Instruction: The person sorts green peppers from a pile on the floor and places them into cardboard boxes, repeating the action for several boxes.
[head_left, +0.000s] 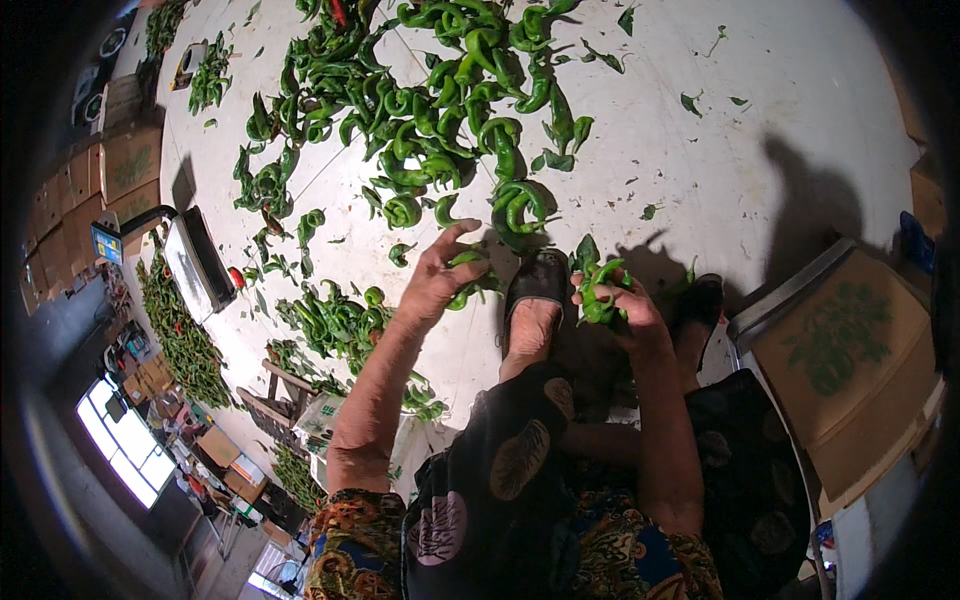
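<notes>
My left hand (440, 275) is closed round a curled green pepper (478, 288), whose lower part shows below the fingers. Beyond my shoes, my right hand (635, 312) grips a small bunch of green peppers (600, 300), bent and bright. A dark leaf (585, 252) is just past that bunch. Between the two hands is my black shoe (540, 275), with a curled pepper cluster (520, 212) on the floor at its toe. From there a wide spread of loose green peppers (415, 110) reaches away to the far left.
A cardboard box (835, 350) with a green plant print stands close at my right. On the left are a weighing scale (190, 265), another pepper pile (175, 325) and a smaller heap (335, 325). Stacked cartons (70, 205) line the left wall. Leaf scraps dot the pale floor (720, 180).
</notes>
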